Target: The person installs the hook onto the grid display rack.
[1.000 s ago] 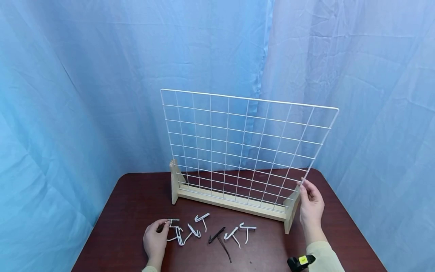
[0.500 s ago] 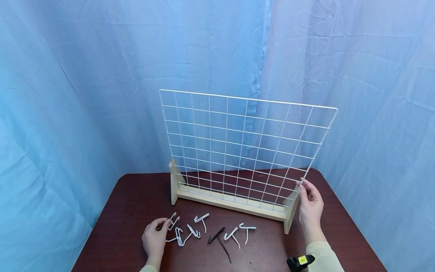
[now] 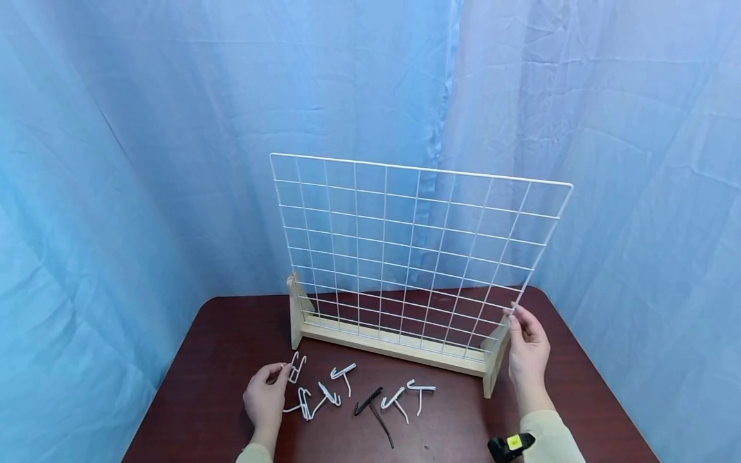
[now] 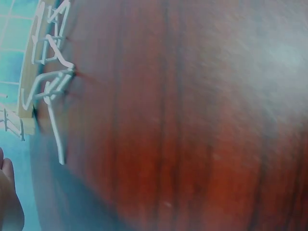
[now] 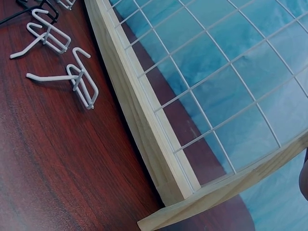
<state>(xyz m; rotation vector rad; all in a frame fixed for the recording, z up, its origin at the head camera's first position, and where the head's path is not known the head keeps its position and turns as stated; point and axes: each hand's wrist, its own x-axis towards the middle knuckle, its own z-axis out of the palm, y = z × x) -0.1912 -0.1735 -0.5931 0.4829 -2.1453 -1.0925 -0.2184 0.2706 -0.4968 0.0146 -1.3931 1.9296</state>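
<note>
Between thumb and fingertips, my left hand [image 3: 265, 397] pinches a white wire hook [image 3: 297, 368] with its curved ends up, above the table's left part. The same hook [image 4: 12, 122] shows at the left edge of the left wrist view. A white wire grid panel [image 3: 385, 165] stands upright in a wooden stand [image 3: 393, 352]. My right hand [image 3: 529, 354] pinches the panel's right side wire, close to the top of the right wooden upright; some of its fingers are hidden behind. Beside my left hand lie more white hooks [image 3: 329, 393].
A dark hook [image 3: 370, 408] lies in front of the stand, with white hooks [image 3: 420, 388] to its right. The brown table [image 3: 451, 431] has blue curtains [image 3: 173, 161] behind and at both sides. A black wrist device [image 3: 509, 447] sits at the right sleeve.
My left hand has risen a little, and the hook in it has turned from lying sideways to pointing up. The right hand keeps its hold on the panel.
</note>
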